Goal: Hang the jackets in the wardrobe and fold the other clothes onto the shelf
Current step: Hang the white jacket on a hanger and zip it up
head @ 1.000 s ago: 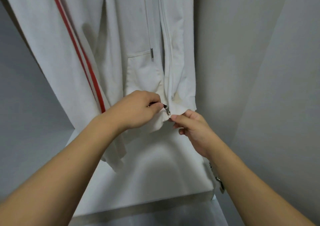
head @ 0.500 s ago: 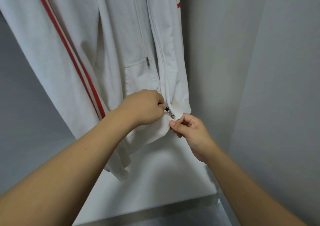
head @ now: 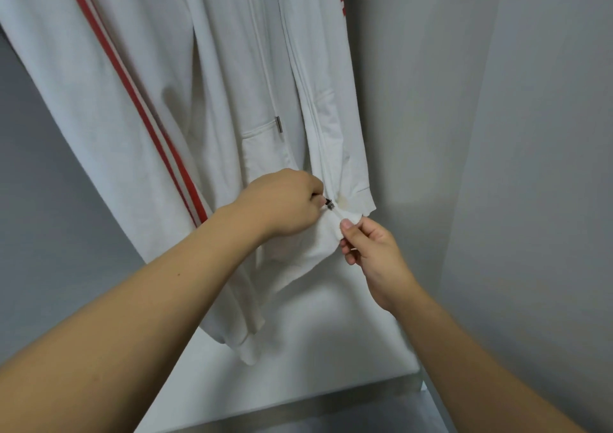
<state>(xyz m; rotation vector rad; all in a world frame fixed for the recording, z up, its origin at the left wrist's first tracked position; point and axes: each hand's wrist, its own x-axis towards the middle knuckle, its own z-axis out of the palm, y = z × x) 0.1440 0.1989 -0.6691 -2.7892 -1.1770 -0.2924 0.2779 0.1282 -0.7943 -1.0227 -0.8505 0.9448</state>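
Observation:
A white zip jacket (head: 225,78) with red stripes down its sleeve hangs inside the wardrobe, filling the upper left of the head view. At the jacket's bottom front, my left hand (head: 282,207) pinches the small dark zipper pull (head: 329,204). Just below and to the right, my right hand (head: 368,250) pinches the jacket's bottom hem (head: 335,233) at the foot of the zip. The zip looks joined above the pull. A drawstring with a metal tip (head: 280,124) hangs over the pocket.
Under the jacket lies the white wardrobe floor (head: 331,349), with a grey front edge (head: 298,409). Grey wardrobe walls (head: 497,167) stand close at the back, right and left. The jacket's left sleeve cuff (head: 248,349) hangs low, near the floor.
Both hands stay at the bottom of the zip. The camera has shifted a little, so the jacket and hands sit slightly differently in the frame. My right hand now pinches the hem slightly lower.

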